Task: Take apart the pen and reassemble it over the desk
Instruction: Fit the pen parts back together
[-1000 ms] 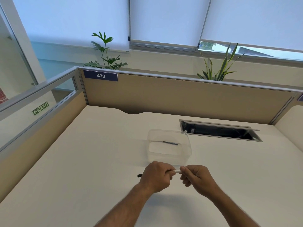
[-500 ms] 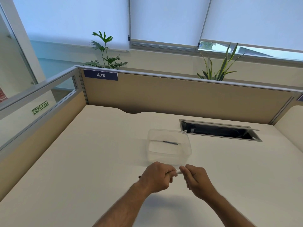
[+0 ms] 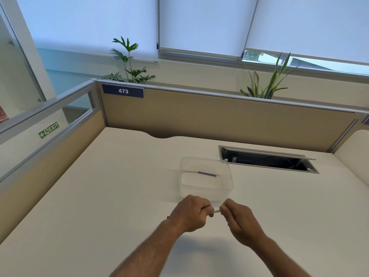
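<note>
Both hands meet over the near middle of the white desk [image 3: 111, 196]. My left hand [image 3: 189, 213] is fisted around the pen [image 3: 216, 211], of which only a short pale stretch shows between the hands and a dark tip at the wrist side. My right hand [image 3: 237, 216] pinches the pen's right end with its fingertips. Just beyond the hands stands a clear plastic container [image 3: 206, 188] with a thin dark pen refill [image 3: 207, 174] lying inside it.
An open cable hatch [image 3: 267, 159] is cut into the desk at the back right. Beige partition walls [image 3: 219, 116] close the desk at the back and left. Two potted plants stand behind the partition.
Both hands have drifted slightly toward me and down. The dark pen end sticking out left of my left hand shows less now.
</note>
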Tool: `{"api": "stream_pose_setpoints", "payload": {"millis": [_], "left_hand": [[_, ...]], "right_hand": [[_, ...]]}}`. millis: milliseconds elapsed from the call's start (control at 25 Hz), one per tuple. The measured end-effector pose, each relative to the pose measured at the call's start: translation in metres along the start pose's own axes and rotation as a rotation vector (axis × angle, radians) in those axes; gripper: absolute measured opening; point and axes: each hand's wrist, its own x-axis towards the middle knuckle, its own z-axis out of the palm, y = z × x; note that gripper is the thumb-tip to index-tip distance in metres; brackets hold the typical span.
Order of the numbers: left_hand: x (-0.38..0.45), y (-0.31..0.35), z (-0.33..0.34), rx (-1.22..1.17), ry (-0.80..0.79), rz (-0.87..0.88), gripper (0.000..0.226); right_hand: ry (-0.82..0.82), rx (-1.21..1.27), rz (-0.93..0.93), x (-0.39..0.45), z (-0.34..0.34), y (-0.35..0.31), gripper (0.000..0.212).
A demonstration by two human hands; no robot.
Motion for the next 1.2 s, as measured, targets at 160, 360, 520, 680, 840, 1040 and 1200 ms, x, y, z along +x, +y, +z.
{"api": "stream_pose_setpoints", "payload": {"millis": [160,360,520,680,840,1040,1200], "left_hand": [[0.001,0.0,0.0,-0.023,-0.075,0.019,0.027],[-0.001,0.002,0.004,-0.028,0.017,0.101,0.022],[0.001,0.004,0.001,0.016,0.125,0.135,0.016],[0.003,0.006,-0.001,0.104,0.152,0.137,0.016],[0.001,0.007,-0.005,0.092,0.023,0.09,0.02],[0.0,0.006,-0.007,-0.037,-0.144,0.045,0.025],[-0.001,0.004,-0.005,-0.056,-0.054,0.097,0.017]], "right_hand": [[0.064,0.006,-0.041,-0.001,0.004,-0.002,0.035],[0.086,0.232,0.198,0.001,0.007,-0.007,0.048],[0.019,0.517,0.47,0.001,0.01,-0.011,0.059],[0.014,0.614,0.524,0.003,0.01,-0.013,0.059],[0.1,0.248,0.198,0.001,0.005,-0.008,0.045],[0.128,-0.032,-0.037,0.001,0.004,-0.006,0.037],[0.178,0.105,0.052,0.003,0.007,-0.012,0.057]]}}
